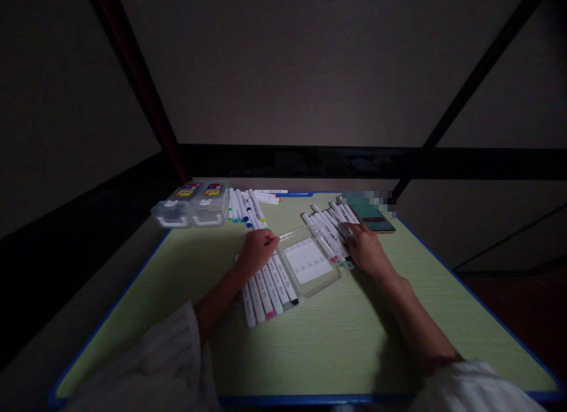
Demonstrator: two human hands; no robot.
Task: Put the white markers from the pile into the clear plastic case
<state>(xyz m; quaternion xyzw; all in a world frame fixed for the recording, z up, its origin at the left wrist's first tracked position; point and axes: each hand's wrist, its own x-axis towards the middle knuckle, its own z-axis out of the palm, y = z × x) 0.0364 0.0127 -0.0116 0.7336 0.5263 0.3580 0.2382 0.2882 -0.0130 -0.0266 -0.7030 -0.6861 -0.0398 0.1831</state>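
My left hand (257, 250) is closed, its thumb and finger pinched at the upper rim of an open clear plastic case (305, 291). The left half of the case holds a row of white markers (266, 291), some with pink, grey or black ends. A white card (308, 261) lies in the other half. To the right of the case, my right hand (370, 250) is over a group of loose white markers (325, 232), with finger and thumb closed around one of them. The hand partly hides that marker.
Two clear carry cases (208, 208) with white handles stand at the back left. More loose markers (239, 205) lie beside them, some near the far edge. A phone (372, 214) rests at the back right. The table (336, 353) has a blue edge.
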